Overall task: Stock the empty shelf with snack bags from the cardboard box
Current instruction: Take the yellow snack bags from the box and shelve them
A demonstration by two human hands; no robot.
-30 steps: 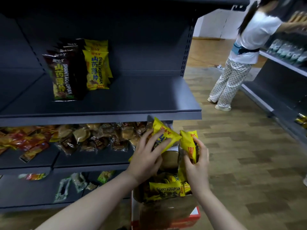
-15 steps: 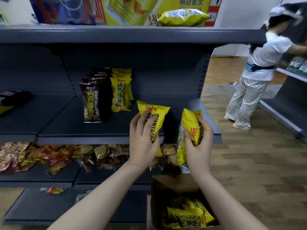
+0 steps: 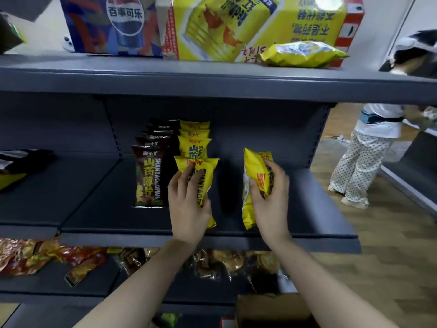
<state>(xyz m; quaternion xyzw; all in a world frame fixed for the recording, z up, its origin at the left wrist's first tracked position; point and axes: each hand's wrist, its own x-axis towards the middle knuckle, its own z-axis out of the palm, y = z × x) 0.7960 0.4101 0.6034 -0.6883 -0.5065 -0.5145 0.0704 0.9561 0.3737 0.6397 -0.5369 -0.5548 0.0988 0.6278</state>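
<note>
My left hand (image 3: 188, 204) grips a yellow snack bag (image 3: 203, 171) upright over the grey shelf (image 3: 319, 209), just in front of the row of yellow bags (image 3: 194, 140) standing there. My right hand (image 3: 269, 197) grips a second yellow bag (image 3: 254, 176), turned edge-on, to the right over the open part of the same shelf. A row of dark brown bags (image 3: 149, 176) stands left of the yellow row. The cardboard box (image 3: 272, 308) shows only its top flap at the bottom edge.
The shelf above carries large printed cartons (image 3: 236, 24) and a loose yellow bag (image 3: 302, 54). The shelf below holds mixed wrapped snacks (image 3: 224, 263). A person in a white top and dotted trousers (image 3: 361, 162) stands at the right by another shelf unit, on wood flooring.
Both hands rose from the box with a yellow bag each and moved forward onto the shelf; the left bag now sits against the yellow row. The view tilted upward.
</note>
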